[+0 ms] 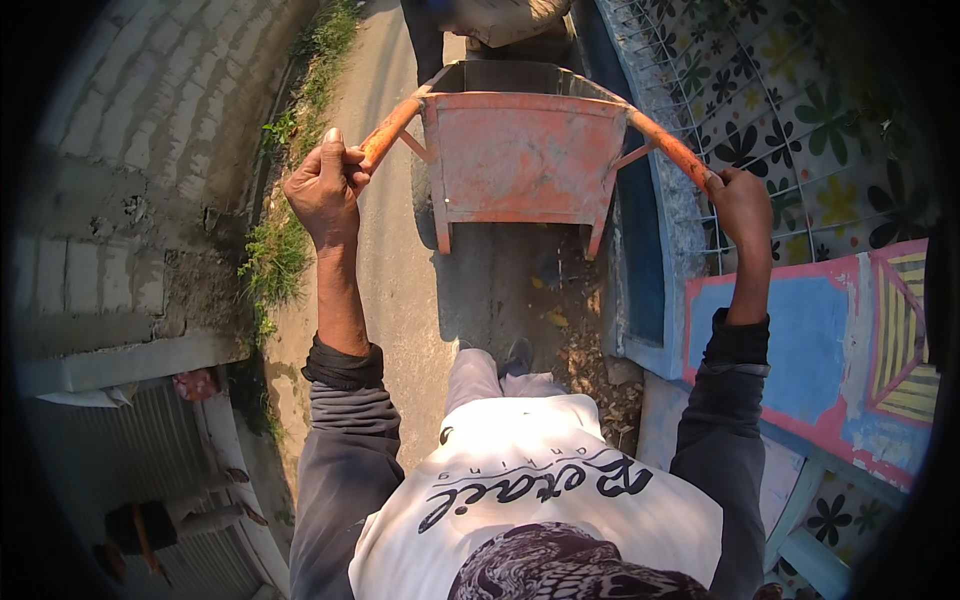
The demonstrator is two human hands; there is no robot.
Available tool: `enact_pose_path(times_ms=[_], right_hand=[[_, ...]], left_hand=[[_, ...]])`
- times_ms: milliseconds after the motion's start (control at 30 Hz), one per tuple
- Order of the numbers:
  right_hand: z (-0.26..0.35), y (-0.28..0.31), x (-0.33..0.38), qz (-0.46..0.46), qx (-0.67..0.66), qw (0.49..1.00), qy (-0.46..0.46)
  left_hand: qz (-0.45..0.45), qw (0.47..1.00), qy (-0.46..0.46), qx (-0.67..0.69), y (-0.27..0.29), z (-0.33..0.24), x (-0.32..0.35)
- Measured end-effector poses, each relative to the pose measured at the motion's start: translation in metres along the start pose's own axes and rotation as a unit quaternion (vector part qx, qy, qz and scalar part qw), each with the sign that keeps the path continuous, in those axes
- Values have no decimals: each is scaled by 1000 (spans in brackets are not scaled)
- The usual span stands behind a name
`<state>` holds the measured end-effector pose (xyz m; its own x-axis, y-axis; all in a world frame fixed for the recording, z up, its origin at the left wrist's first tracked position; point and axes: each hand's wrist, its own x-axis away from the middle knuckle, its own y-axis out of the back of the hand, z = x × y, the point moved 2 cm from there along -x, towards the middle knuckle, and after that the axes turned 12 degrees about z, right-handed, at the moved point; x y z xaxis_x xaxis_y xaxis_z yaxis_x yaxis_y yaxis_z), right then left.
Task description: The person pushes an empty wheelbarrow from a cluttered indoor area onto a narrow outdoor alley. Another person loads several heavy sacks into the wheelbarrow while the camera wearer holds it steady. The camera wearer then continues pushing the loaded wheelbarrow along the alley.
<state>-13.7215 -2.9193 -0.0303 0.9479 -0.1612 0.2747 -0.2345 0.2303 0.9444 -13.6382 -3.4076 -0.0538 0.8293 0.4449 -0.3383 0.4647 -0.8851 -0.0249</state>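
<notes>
An orange metal wheelbarrow (525, 160), its paint scuffed, stands ahead of me with its two handles spread toward my hands. My left hand (330, 185) is closed at the end of the left handle (388, 138), thumb uppermost. On the other side my right hand (740, 205) grips the tip of the right handle (672, 150), with the thumb lying along it. Both arms reach forward in dark sleeves. The tray's inside is mostly hidden behind its sloping near panel, and the wheel is out of sight. Two short legs slant down below the tray.
A narrow paved path (395, 290) runs ahead, edged by grass (275, 255) and a block wall (150, 130) on the left. At right stand a painted blue wall (775, 330) and wire mesh over flowered sheeting. Beyond the barrow, a partly visible person (425, 45) in dark clothing is beside a pale bulky object.
</notes>
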Motion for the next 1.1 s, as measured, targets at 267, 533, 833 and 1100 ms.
enact_pose_path(times_ms=[267,533,833,1100], right_hand=[[0,-2,2,-35,-25,999,-6],[-6,-6,2,-40,-62,997,-16],[-6,-8,0,-56,-74,996,-13],[-3,-6,-1,-58,-60,995,-47]], left_hand=[[1,1000,19,21,0,-5,5],[27,999,29,26,4,-7,11],[31,999,36,15,3,-11,7],[35,999,17,33,4,-9,7]])
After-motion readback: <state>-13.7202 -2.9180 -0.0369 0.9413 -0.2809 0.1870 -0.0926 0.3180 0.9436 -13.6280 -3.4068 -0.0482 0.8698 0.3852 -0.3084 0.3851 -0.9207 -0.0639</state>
